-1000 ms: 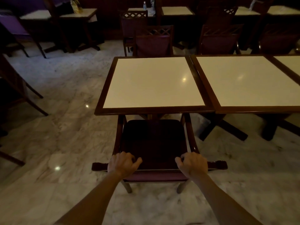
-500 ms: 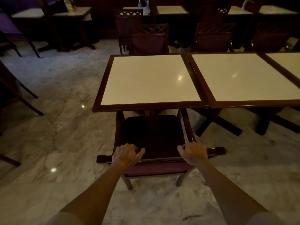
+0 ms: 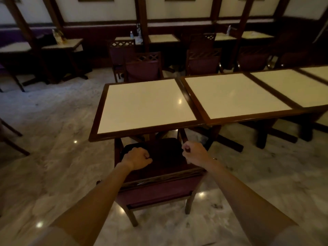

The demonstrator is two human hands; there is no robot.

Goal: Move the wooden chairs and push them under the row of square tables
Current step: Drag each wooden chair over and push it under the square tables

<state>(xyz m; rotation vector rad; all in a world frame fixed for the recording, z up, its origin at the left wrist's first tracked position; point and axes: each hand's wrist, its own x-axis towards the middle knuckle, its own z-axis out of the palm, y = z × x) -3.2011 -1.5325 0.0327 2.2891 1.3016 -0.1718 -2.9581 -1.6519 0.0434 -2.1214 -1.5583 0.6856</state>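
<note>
A wooden chair (image 3: 156, 185) with a dark red padded seat and back stands on the pale marble floor (image 3: 53, 157), its front part already under the nearest square table (image 3: 143, 105). This table is the left end of a row; a second table (image 3: 236, 96) touches it on the right, and a third table (image 3: 292, 86) follows. The top rail of the chair back is close to the person, and two rear legs show below it.

The left hand (image 3: 136, 158) is curled into a loose fist above the seat, and it holds nothing. The right hand (image 3: 196, 153) is also curled, near the chair's right arm post; whether it touches the post, one cannot tell. Both forearms reach forward over the chair back.

On the far side of the row, other chairs (image 3: 143, 68) stand with backs upright. More tables (image 3: 163, 38) stand along the wall, with small bottles (image 3: 131, 34) on them.
</note>
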